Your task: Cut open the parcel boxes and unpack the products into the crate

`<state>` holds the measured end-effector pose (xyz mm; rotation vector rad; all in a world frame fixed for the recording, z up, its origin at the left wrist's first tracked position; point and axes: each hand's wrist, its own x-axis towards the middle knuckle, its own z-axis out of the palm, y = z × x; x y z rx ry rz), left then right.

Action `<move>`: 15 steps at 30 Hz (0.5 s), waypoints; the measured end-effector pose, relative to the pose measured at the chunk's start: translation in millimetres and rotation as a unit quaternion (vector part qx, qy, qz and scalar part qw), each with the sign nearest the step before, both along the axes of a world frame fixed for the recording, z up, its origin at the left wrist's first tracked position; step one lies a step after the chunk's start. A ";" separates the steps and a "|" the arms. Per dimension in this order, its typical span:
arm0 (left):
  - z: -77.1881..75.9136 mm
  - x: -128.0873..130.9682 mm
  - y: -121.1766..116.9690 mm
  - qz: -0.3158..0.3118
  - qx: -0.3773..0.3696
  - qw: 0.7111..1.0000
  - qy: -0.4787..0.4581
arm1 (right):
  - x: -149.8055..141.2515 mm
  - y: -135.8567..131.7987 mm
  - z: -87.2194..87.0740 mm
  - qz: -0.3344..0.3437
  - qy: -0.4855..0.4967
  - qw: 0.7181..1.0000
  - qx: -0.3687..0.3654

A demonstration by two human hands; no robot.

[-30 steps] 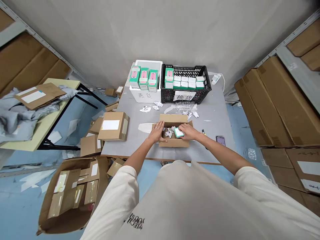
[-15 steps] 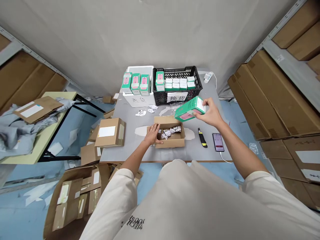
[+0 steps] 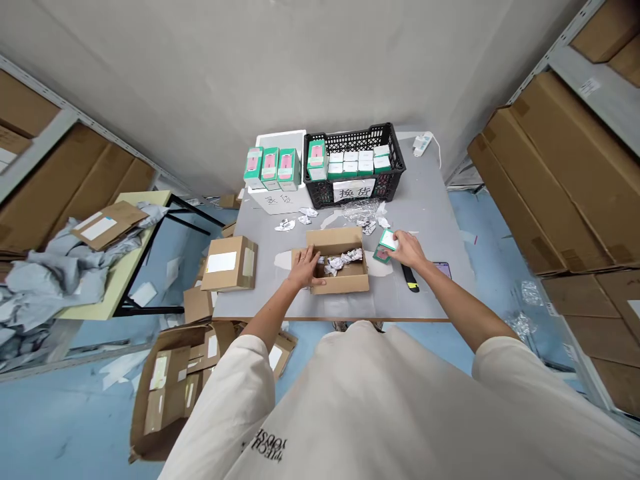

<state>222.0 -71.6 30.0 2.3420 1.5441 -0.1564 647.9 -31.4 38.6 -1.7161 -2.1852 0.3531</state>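
An open cardboard box (image 3: 340,283) with crumpled paper (image 3: 343,260) inside sits on the grey table (image 3: 430,200). My left hand (image 3: 305,265) grips the box's left wall, fingers curled over the rim. To the right of the box, my right hand (image 3: 409,248) holds a small green product box (image 3: 385,245) low over the tabletop.
A black crate (image 3: 350,190) of green and white boxes and a white box (image 3: 273,199) with three green boxes stand at the table's back. A utility knife (image 3: 410,280) and phone (image 3: 444,268) lie by my right arm. Sealed parcels (image 3: 227,263) lie left; shelves of cartons flank both sides.
My right hand lifted the green box out of the cardboard box, swung it up to the right, then lowered it to the table beside the box. My left hand stayed on the box.
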 end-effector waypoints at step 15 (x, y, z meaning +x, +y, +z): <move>23.0 20.0 -33.4 0.119 0.029 0.992 0.021 | -61.7 -46.1 26.8 0.201 0.009 0.978 -0.052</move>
